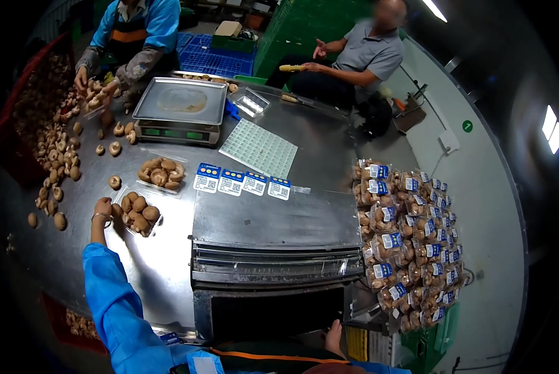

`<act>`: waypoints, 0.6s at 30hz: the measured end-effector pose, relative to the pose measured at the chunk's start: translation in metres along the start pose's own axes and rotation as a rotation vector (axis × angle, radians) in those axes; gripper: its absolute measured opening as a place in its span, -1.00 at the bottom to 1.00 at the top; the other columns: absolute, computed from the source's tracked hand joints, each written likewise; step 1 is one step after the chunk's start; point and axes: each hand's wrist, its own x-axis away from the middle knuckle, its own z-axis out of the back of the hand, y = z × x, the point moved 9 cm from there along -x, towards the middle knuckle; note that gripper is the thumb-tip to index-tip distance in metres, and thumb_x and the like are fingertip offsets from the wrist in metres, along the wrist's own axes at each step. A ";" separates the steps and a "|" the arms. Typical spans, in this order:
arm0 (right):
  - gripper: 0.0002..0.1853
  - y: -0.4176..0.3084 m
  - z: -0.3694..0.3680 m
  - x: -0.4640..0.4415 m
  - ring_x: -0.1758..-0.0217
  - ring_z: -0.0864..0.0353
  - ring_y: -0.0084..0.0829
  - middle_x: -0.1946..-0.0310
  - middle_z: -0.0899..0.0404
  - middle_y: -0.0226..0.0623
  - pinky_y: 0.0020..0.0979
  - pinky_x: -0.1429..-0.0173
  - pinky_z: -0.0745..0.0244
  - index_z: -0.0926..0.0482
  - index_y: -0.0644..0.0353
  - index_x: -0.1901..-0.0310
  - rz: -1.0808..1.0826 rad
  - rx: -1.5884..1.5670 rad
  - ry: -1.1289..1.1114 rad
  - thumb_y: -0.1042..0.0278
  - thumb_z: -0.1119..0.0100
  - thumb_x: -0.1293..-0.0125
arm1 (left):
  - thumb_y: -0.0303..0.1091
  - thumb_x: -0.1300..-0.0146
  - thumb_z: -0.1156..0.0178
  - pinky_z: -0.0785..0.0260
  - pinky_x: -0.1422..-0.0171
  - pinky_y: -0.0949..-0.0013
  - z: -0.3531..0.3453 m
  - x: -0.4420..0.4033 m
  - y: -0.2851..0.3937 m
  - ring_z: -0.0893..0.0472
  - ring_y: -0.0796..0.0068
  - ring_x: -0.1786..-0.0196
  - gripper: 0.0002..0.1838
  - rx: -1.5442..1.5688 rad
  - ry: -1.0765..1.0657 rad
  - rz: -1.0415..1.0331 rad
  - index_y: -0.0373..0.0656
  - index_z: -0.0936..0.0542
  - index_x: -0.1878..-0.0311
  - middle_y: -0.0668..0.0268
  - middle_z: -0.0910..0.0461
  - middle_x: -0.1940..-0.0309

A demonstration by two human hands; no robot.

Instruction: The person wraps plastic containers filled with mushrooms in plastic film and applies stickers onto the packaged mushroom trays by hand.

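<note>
My left hand [103, 209], with a bracelet at the wrist, is at the left edge of a clear tray of mushrooms [140, 214]. Its fingers are bent at the tray's rim; whether they grip it is too small to tell. Just above stands a second filled tray [161, 172]. Loose mushrooms [59, 220] lie to the left. My right hand [334, 338] is low in the view, by the front edge of the wrapping machine [273, 262], with its fingers partly hidden. Four blue-and-white labels [231, 182] lie in a row on the machine's top.
A scale [180, 103] stands at the back, beside a label sheet [259, 148]. Wrapped mushroom packs [410, 243] are stacked at the right. Across the table, a co-worker in blue [133, 37] handles mushrooms by a red crate [27, 87]. Another person [360, 56] sits behind.
</note>
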 end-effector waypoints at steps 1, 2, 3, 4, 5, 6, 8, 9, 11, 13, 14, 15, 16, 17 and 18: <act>-0.31 0.003 0.000 -0.005 -0.15 -0.32 -0.18 -0.18 -0.21 -0.16 -0.21 -0.04 -0.34 0.05 0.07 -0.33 0.023 0.002 -0.013 -0.21 0.32 -0.33 | -0.39 -0.21 0.09 -0.49 0.29 0.33 0.000 0.018 0.010 -0.61 0.27 0.35 -0.73 0.080 -0.117 0.064 -0.25 -0.57 0.17 0.06 -0.59 0.26; -0.29 0.010 0.005 -0.013 -0.18 -0.29 -0.16 -0.21 -0.18 -0.13 -0.21 -0.07 -0.31 0.06 0.10 -0.34 0.035 0.079 0.031 -0.22 0.32 -0.33 | -0.41 -0.19 0.09 -0.50 0.37 0.34 0.004 0.042 0.025 -0.61 0.28 0.43 -0.75 0.159 -0.233 0.128 -0.24 -0.58 0.21 0.08 -0.60 0.30; -0.27 0.020 0.010 -0.024 -0.21 -0.26 -0.14 -0.24 -0.15 -0.11 -0.21 -0.11 -0.28 0.07 0.13 -0.34 0.045 0.156 0.076 -0.23 0.32 -0.32 | -0.44 -0.16 0.04 -0.51 0.35 0.33 0.005 0.055 0.027 -0.61 0.28 0.42 -0.77 0.172 -0.290 0.161 -0.25 -0.57 0.20 0.09 -0.60 0.31; -0.25 0.026 0.016 -0.030 -0.24 -0.23 -0.12 -0.27 -0.11 -0.08 -0.21 -0.14 -0.26 0.09 0.15 -0.35 0.056 0.232 0.120 -0.24 0.32 -0.32 | -0.47 -0.13 0.00 -0.52 0.33 0.31 0.005 0.068 0.026 -0.61 0.27 0.41 -0.78 0.188 -0.333 0.178 -0.27 -0.56 0.19 0.09 -0.59 0.32; -0.28 0.014 0.014 -0.022 -0.24 -0.22 -0.08 -0.23 -0.15 0.02 -0.24 -0.19 -0.20 0.00 0.27 -0.29 0.119 0.284 0.194 -0.20 0.32 -0.33 | -0.50 -0.10 -0.04 -0.53 0.31 0.30 0.004 0.082 0.024 -0.61 0.26 0.40 -0.78 0.207 -0.373 0.196 -0.28 -0.55 0.18 0.10 -0.59 0.33; -0.30 0.004 0.009 -0.012 -0.25 -0.22 -0.03 -0.20 -0.18 0.12 -0.26 -0.25 -0.14 -0.09 0.38 -0.23 0.182 0.334 0.266 -0.15 0.32 -0.34 | -0.53 -0.07 -0.08 -0.54 0.29 0.28 0.004 0.098 0.022 -0.61 0.25 0.39 -0.77 0.247 -0.406 0.213 -0.29 -0.54 0.17 0.11 -0.58 0.33; -0.26 -0.015 0.000 0.004 -0.28 -0.17 -0.02 -0.23 -0.14 0.14 -0.29 -0.30 -0.06 -0.10 0.43 -0.23 0.201 0.340 0.277 -0.17 0.33 -0.33 | -0.58 -0.01 -0.17 -0.56 0.25 0.25 0.002 0.128 0.025 -0.61 0.23 0.37 -0.73 0.437 -0.441 0.271 -0.31 -0.52 0.15 0.13 -0.57 0.35; -0.22 -0.016 -0.002 0.007 -0.31 -0.12 -0.06 -0.28 -0.06 0.06 -0.31 -0.30 -0.04 -0.02 0.36 -0.28 0.156 0.297 0.217 -0.24 0.34 -0.31 | -0.61 0.00 -0.17 -0.56 0.26 0.27 0.005 0.154 0.040 -0.60 0.24 0.39 -0.69 0.674 -0.477 0.359 -0.33 -0.48 0.11 0.12 -0.56 0.35; -0.22 -0.032 -0.009 0.025 -0.31 -0.12 -0.07 -0.28 -0.05 0.07 -0.31 -0.30 -0.04 -0.02 0.36 -0.28 0.129 0.283 0.213 -0.24 0.34 -0.31 | -0.64 0.00 -0.15 -0.57 0.28 0.26 -0.013 0.163 0.021 -0.60 0.25 0.40 -0.70 0.826 -0.433 0.403 -0.29 -0.43 0.14 0.14 -0.53 0.39; -0.31 -0.057 -0.018 0.051 -0.26 -0.21 -0.01 -0.17 -0.21 0.23 -0.31 -0.30 -0.07 -0.16 0.50 -0.18 0.168 0.343 0.321 -0.09 0.32 -0.36 | -0.66 0.01 -0.16 -0.58 0.29 0.26 -0.025 0.176 0.015 -0.59 0.28 0.39 -0.72 0.953 -0.377 0.401 -0.26 -0.40 0.19 0.16 -0.50 0.40; -0.28 -0.039 -0.013 0.033 -0.12 -0.30 -0.10 -0.14 -0.25 0.12 -0.33 -0.16 -0.19 -0.07 0.42 -0.24 0.190 0.275 0.252 -0.15 0.32 -0.34 | -0.66 0.01 -0.16 -0.58 0.28 0.26 -0.031 0.179 0.007 -0.58 0.30 0.39 -0.73 0.982 -0.319 0.386 -0.24 -0.39 0.21 0.17 -0.49 0.40; -0.24 -0.004 -0.001 -0.004 0.01 -0.38 -0.19 -0.10 -0.29 0.01 -0.35 -0.02 -0.30 0.02 0.34 -0.29 0.212 0.207 0.184 -0.20 0.31 -0.32 | -0.64 0.04 -0.17 -0.56 0.19 0.23 -0.039 0.182 0.001 -0.54 0.28 0.38 -0.74 1.043 -0.300 0.354 -0.27 -0.39 0.25 0.17 -0.45 0.39; -0.19 0.017 0.004 -0.028 0.14 -0.46 -0.28 -0.07 -0.33 -0.09 -0.37 0.12 -0.41 0.11 0.27 -0.34 0.232 0.141 0.116 -0.26 0.30 -0.30 | -0.61 0.03 -0.16 -0.57 0.21 0.24 -0.044 0.189 0.001 -0.51 0.30 0.39 -0.75 1.068 -0.258 0.360 -0.26 -0.37 0.26 0.15 -0.41 0.38; -0.20 0.023 0.003 -0.036 0.21 -0.45 -0.33 -0.02 -0.35 -0.12 -0.39 0.19 -0.42 0.13 0.25 -0.34 0.213 0.123 0.104 -0.25 0.29 -0.31 | -0.60 0.03 -0.16 -0.57 0.23 0.25 -0.050 0.192 -0.001 -0.52 0.28 0.38 -0.76 1.119 -0.202 0.379 -0.26 -0.36 0.27 0.14 -0.41 0.36; -0.20 0.028 0.004 -0.042 0.28 -0.45 -0.37 0.03 -0.37 -0.15 -0.41 0.27 -0.43 0.14 0.23 -0.34 0.192 0.105 0.095 -0.24 0.28 -0.31 | -0.59 0.02 -0.16 -0.57 0.25 0.25 -0.053 0.197 -0.003 -0.53 0.26 0.36 -0.76 1.169 -0.147 0.398 -0.26 -0.34 0.28 0.13 -0.40 0.33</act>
